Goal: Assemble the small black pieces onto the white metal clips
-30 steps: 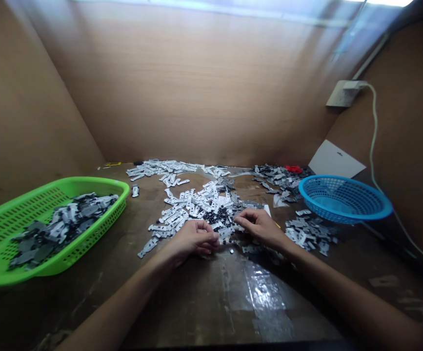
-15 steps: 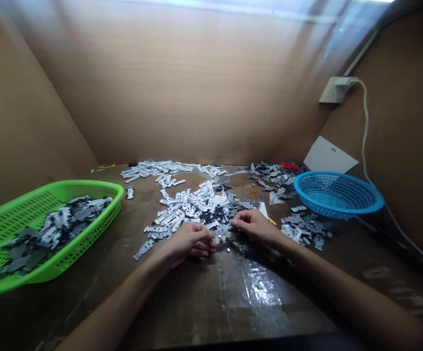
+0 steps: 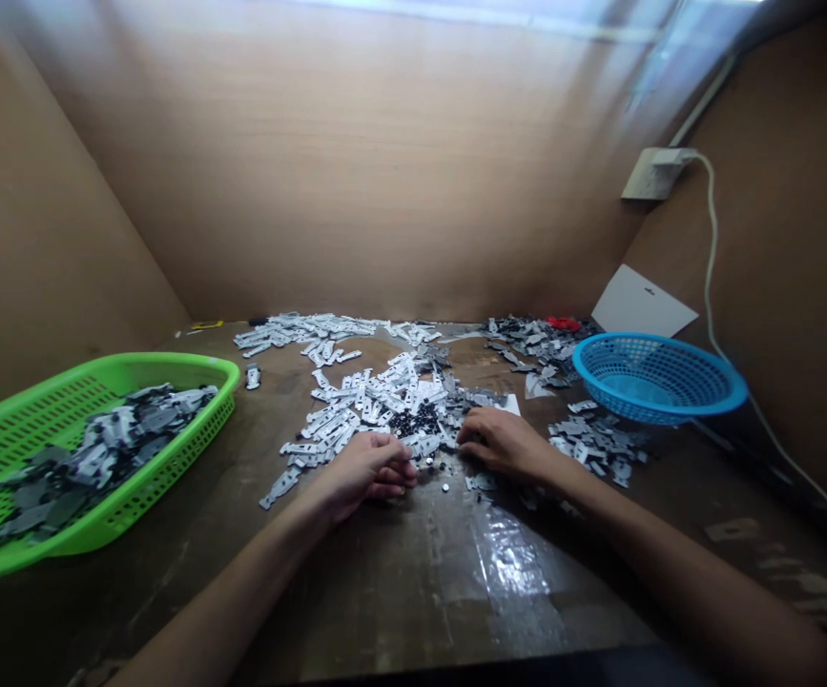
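My left hand (image 3: 368,468) lies curled at the near edge of a heap of white stamped metal strips (image 3: 356,410), its fingertips close to a cluster of small black pieces (image 3: 417,418). My right hand (image 3: 499,444) rests to the right of that cluster, fingers drawn together and pointing left. A few small round metal bits (image 3: 445,487) lie on the board just below the hands. The frames do not show whether either hand holds something small.
A green plastic tray (image 3: 191,382) full of grey and white parts sits at left, and a blue mesh basket (image 3: 660,380) at right. More grey parts (image 3: 595,444) lie beside the basket. Wooden walls enclose the scarred work surface (image 3: 527,572).
My right hand has shifted slightly down and toward the black pieces, and my left hand has edged left. The whole view has drifted slightly, with no parts clearly moved.
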Demonstrator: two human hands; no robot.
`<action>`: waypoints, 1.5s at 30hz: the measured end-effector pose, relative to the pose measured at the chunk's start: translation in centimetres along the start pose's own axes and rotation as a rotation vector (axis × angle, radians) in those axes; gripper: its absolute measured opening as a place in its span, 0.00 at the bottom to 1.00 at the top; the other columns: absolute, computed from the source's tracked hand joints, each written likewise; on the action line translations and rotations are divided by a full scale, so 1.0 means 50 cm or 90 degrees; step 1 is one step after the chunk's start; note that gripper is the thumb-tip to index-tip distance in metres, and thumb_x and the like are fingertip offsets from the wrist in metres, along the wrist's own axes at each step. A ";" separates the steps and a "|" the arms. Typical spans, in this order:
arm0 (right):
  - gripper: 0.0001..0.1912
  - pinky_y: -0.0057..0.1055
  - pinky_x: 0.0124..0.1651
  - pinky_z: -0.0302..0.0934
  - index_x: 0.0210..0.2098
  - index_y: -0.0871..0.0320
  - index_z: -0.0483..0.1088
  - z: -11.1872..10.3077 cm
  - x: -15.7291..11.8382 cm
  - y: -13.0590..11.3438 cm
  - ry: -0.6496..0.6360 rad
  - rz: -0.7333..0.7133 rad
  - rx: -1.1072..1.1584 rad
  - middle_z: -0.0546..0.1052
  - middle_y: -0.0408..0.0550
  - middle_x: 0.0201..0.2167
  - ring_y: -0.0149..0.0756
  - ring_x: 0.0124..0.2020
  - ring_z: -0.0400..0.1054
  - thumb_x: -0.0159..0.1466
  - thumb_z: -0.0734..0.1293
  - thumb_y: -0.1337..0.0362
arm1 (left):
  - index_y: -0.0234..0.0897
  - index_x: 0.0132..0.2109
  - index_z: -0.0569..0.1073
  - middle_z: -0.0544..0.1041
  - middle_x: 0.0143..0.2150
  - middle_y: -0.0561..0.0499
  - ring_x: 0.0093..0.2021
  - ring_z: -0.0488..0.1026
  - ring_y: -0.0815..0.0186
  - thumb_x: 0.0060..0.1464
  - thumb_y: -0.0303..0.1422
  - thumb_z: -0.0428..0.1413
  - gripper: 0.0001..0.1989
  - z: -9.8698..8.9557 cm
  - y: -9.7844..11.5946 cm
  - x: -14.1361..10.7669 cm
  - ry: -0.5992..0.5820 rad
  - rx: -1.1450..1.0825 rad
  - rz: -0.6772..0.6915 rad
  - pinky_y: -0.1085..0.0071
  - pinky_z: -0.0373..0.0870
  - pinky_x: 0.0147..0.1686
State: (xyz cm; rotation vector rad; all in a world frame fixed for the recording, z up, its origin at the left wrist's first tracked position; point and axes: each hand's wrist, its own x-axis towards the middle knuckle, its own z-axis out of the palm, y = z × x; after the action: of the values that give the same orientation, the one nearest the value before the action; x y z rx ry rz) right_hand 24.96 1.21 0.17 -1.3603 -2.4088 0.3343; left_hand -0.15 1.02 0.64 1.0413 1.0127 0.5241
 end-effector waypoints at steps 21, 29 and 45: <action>0.07 0.34 0.41 0.59 0.29 0.57 0.73 -0.012 0.002 -0.086 0.151 -0.082 0.243 0.73 0.47 0.31 0.36 0.36 0.66 0.56 0.69 0.60 | 0.32 0.29 0.70 0.76 0.25 0.47 0.22 0.72 0.70 0.44 0.37 0.57 0.11 0.021 -0.017 0.004 -0.034 0.064 -0.003 0.78 0.65 0.20; 0.05 0.36 0.47 0.57 0.30 0.55 0.73 0.020 0.006 -0.102 0.117 -0.122 0.226 0.71 0.47 0.39 0.38 0.44 0.63 0.54 0.71 0.62 | 0.31 0.30 0.71 0.75 0.25 0.48 0.23 0.72 0.70 0.44 0.34 0.57 0.09 0.025 -0.016 0.001 -0.036 0.039 0.014 0.78 0.66 0.22; 0.07 0.35 0.46 0.59 0.39 0.55 0.72 -0.006 0.010 -0.058 0.191 -0.072 0.193 0.72 0.49 0.38 0.36 0.42 0.65 0.61 0.63 0.67 | 0.31 0.29 0.70 0.75 0.25 0.47 0.21 0.71 0.71 0.44 0.35 0.57 0.10 0.022 -0.011 -0.001 -0.043 0.078 -0.004 0.77 0.66 0.21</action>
State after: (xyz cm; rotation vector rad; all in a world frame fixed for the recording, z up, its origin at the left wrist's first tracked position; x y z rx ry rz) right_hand 22.61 0.14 1.60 -1.0536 -2.0783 0.4136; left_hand 0.71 0.22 0.33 1.1570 0.9974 0.4237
